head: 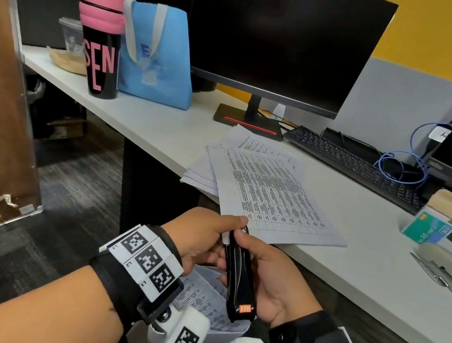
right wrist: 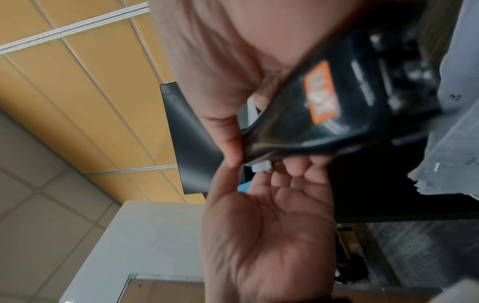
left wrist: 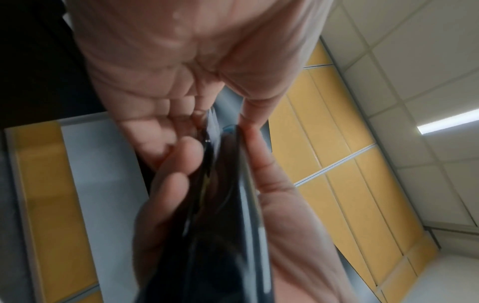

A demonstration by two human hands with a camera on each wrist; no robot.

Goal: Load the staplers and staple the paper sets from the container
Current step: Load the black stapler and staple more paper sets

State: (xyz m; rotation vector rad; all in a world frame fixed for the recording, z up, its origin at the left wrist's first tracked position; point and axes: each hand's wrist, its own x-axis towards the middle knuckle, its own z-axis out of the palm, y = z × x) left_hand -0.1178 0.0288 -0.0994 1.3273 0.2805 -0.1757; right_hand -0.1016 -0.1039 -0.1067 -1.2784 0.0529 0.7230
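A black stapler with an orange label is held upright-tilted in front of the desk edge, over a white container of printed paper sets. My right hand grips the stapler's body, thumb on top; the label end lies against its palm. My left hand pinches the stapler's front tip, beside a small white part. The left wrist view is blurred, showing the stapler between both hands. Several printed sheets lie on the desk.
A pale second stapler and a green staple box sit at the desk's right. Behind the sheets stand a monitor, keyboard, blue bag and pink-lidded tumbler. A brown panel stands left.
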